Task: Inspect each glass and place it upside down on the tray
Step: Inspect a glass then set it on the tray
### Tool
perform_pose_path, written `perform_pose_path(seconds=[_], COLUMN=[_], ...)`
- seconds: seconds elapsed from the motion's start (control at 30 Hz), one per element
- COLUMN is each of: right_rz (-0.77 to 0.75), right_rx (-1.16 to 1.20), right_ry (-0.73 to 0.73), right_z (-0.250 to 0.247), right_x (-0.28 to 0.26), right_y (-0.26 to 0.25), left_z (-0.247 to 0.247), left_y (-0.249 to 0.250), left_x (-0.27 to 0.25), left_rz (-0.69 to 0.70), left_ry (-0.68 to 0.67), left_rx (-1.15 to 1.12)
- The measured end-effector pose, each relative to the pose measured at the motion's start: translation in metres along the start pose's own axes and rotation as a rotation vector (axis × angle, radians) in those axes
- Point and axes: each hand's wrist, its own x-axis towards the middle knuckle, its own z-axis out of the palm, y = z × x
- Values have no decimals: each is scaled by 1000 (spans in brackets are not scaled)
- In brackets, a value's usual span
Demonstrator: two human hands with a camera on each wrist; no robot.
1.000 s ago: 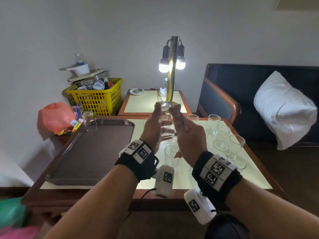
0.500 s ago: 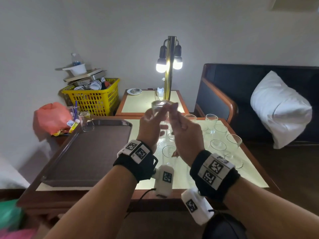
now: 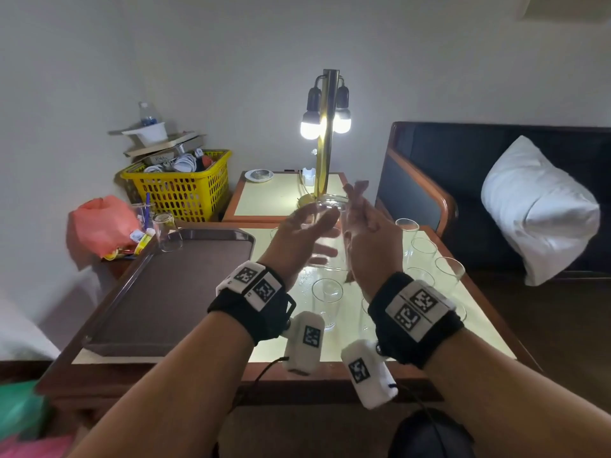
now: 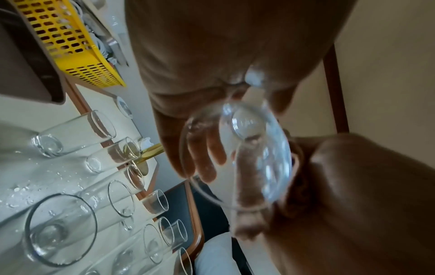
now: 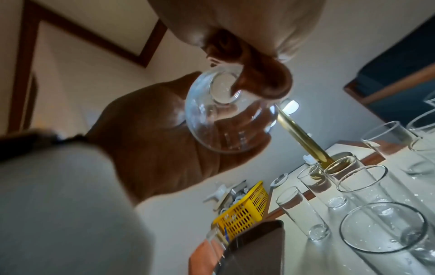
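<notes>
I hold a clear glass (image 3: 330, 208) upside down in the air above the table, base uppermost. My left hand (image 3: 317, 233) cups it from the left, its fingers showing through the wall. From the right, my right hand (image 3: 358, 206) grips it, thumb on the wall near the base (image 5: 223, 89) and fingers pointing up. The brown tray (image 3: 165, 292) lies on the table's left half. One upside-down glass (image 3: 167, 233) stands at its far left corner. Several upright glasses (image 3: 327, 302) stand on the wet right half.
A lit brass lamp (image 3: 325, 143) stands on a side table just beyond my hands. A full yellow basket (image 3: 185, 190) and an orange bag (image 3: 102, 223) sit at the back left. A dark sofa with a white pillow (image 3: 535, 209) is on the right.
The glass stays between both hands above the table. My right fingers have stretched upward beside its base, and both hands have shifted slightly round the glass.
</notes>
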Motion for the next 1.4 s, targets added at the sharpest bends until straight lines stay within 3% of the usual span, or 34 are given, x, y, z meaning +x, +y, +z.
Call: perform_pose_path(seconds=[0.07, 0.17, 0.23, 0.3, 0.4, 0.47, 0.53, 0.97, 1.1, 1.2, 1.4], right_rz=[-21, -61, -3, 5, -166, -274, -291, -339, -330, -308, -329], right_rx=[-9, -70, -51, -77, -222, -343, -398, -486, -432, -491, -385], right_ry=[-123, -133, -130, -217, -337, -377, -414, -356, -434, -390, -337], right_z=[2, 2, -5, -17, -23, -24, -26, -24, -29, -28, -25], right_x=[-13, -8, 10, 21, 24, 22, 25, 20, 11, 13, -1], right_y=[-2, -2, -6, -14, -20, -19, -15, -4, 0, 7, 14], left_z=[0, 4, 3, -4, -15, -23, -27, -10, -19, -14, -20], left_y=[2, 0, -4, -10, -20, -25, -31, -49, -53, -55, -58], left_x=[-2, -7, -11, -9, -1, 2, -1, -7, -7, -13, -10], left_rz=[49, -33, -49, 54, 205, 281, 312, 326, 306, 283, 304], left_ry=[135, 34, -35, -23, 49, 93, 115, 108, 157, 126, 175], left_rx=[-91, -145, -40, 132, 469, 564, 601, 682, 688, 732, 733])
